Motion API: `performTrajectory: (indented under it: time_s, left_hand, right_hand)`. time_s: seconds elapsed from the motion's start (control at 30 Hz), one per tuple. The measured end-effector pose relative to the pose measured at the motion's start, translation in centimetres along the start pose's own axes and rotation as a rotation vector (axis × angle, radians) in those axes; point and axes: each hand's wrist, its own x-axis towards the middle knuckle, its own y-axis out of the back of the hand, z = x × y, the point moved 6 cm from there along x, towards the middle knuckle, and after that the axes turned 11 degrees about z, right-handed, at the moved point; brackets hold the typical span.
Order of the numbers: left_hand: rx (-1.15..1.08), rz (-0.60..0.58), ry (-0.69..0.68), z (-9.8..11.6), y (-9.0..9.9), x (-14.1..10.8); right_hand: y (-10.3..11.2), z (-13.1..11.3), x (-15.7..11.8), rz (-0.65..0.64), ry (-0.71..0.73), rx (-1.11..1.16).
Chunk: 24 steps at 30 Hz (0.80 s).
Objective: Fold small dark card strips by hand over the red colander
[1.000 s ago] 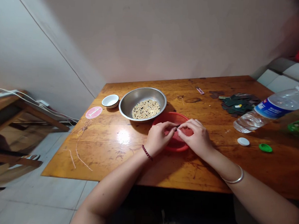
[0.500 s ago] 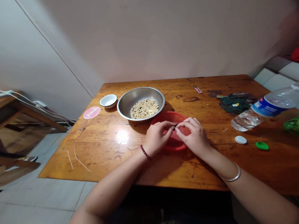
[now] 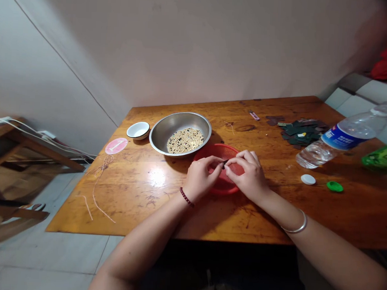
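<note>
A small dark piece [image 3: 225, 162] is pinched between the fingertips of both hands, above a red plastic basket [image 3: 224, 190]. My left hand [image 3: 202, 173] comes from the left, thumb and fingers closed on it. From the right, my right hand [image 3: 248, 174] grips the same piece, its fingertips nearly touching the left ones. The hands cover part of the basket. Behind and to the left of it stands a steel bowl [image 3: 158, 136] with pale beads and some dark ones [image 3: 185, 141] inside.
Around the wooden table [image 3: 139, 194] lie a white bowl [image 3: 138, 129], a pink disc [image 3: 116, 145], loose string [image 3: 95, 196], a cutter [image 3: 254, 115], dark green pieces [image 3: 302, 132], a water bottle [image 3: 343, 135], a white cap [image 3: 308, 179], a green cap [image 3: 335, 186] and a green bottle [image 3: 382, 157].
The whole view has shifted slightly, so things on the table appear a little further left. Both hands keep their pinch over the basket, with the dark piece showing slightly more.
</note>
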Motion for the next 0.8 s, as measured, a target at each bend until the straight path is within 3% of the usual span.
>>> performTrajectory:
  time_s: [0.8]
  left_hand:
    - [-0.017,0.056,0.013,0.06,0.33,0.06]
  right_hand:
    - [-0.23,0.71,0.1,-0.002,-0.011,-0.016]
